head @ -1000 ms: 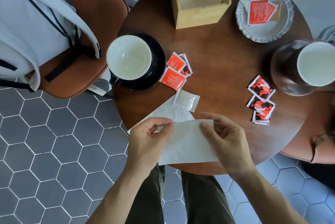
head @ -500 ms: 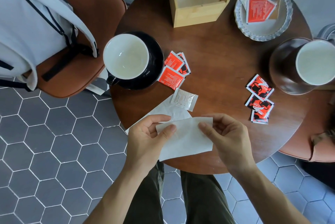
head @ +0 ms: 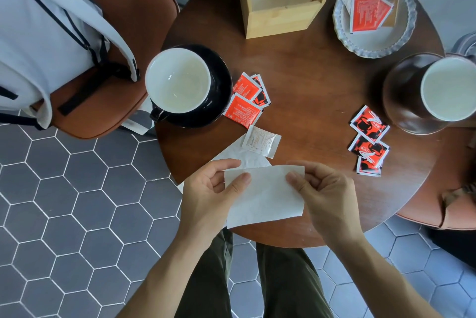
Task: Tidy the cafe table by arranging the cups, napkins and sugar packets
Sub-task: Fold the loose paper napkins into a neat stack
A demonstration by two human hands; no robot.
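Over the near edge of the round wooden table [head: 316, 80], a folded white napkin [head: 265, 196] is pinched by my left hand [head: 208, 196] at its left end and my right hand [head: 327, 194] at its right end. Another white napkin [head: 242, 156] lies flat just beyond it. A white cup [head: 177, 83] stands on a black saucer [head: 221, 86] at the left. A second white cup [head: 450, 88] sits on a brown saucer [head: 401, 96] at the right. Red sugar packets [head: 246, 101] lie beside the black saucer, with a clear packet [head: 261, 141] below them. Red-and-black packets [head: 369, 141] lie at the right.
A wooden napkin box [head: 280, 16] stands at the far middle with napkins inside. A white fluted dish [head: 373, 39] at the far right holds a red packet [head: 367, 12]. A brown chair [head: 123, 21] with a grey backpack [head: 36, 34] stands left. Grey hexagon tiles cover the floor.
The napkin between my hands has been folded narrower and drawn slightly nearer to me; both hands shifted a little along its ends. Nothing else on the table moved.
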